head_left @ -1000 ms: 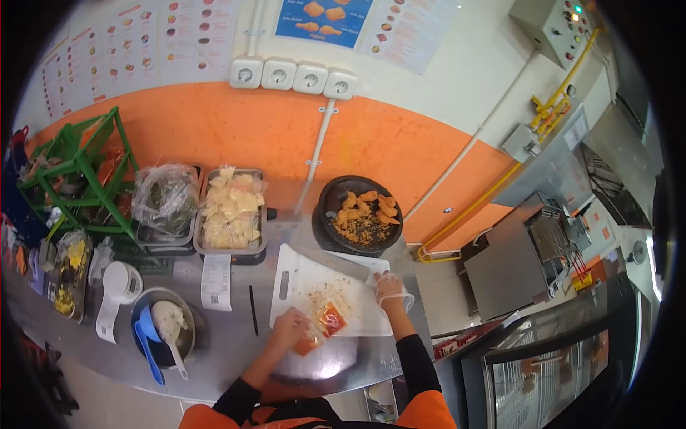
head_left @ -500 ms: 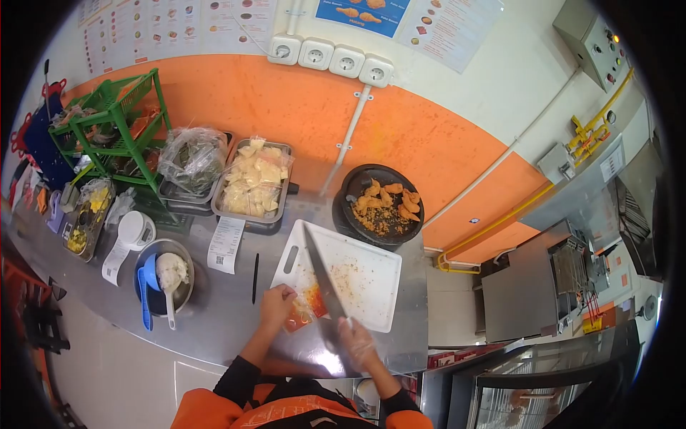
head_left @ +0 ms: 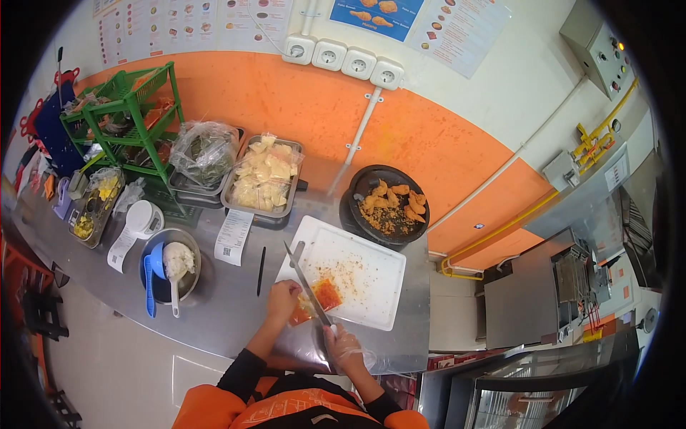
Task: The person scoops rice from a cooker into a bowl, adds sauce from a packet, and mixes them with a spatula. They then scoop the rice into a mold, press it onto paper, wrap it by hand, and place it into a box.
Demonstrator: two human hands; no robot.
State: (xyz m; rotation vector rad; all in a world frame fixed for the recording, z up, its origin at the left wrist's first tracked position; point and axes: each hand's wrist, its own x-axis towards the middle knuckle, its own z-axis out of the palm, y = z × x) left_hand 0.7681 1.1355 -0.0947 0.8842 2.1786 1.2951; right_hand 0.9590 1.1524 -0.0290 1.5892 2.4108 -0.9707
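My right hand (head_left: 344,348), in a clear plastic glove, is wrapped round the handle of a long knife (head_left: 306,284). The blade slants up and left across a clear plastic packet of red-orange sauce (head_left: 327,294), its tip near the slot of a white cutting board (head_left: 379,268). With fingers pinched, my left hand (head_left: 283,300) holds the packet at its left side. The packet lies over the board's lower left edge, partly hidden by the blade. Brown crumbs are scattered across the board.
Behind the board stands a dark stone mortar (head_left: 355,214) with fried chicken pieces (head_left: 389,196). To the left are a black pen (head_left: 261,272), a receipt (head_left: 234,236), a metal bowl (head_left: 191,286) with rice, a tray of bagged pale pieces (head_left: 263,175) and a green rack (head_left: 128,121).
My right hand has moved left and slightly up, bringing the blade across the sauce packet. The knife tip has shifted left and down. My left hand stays by the packet.
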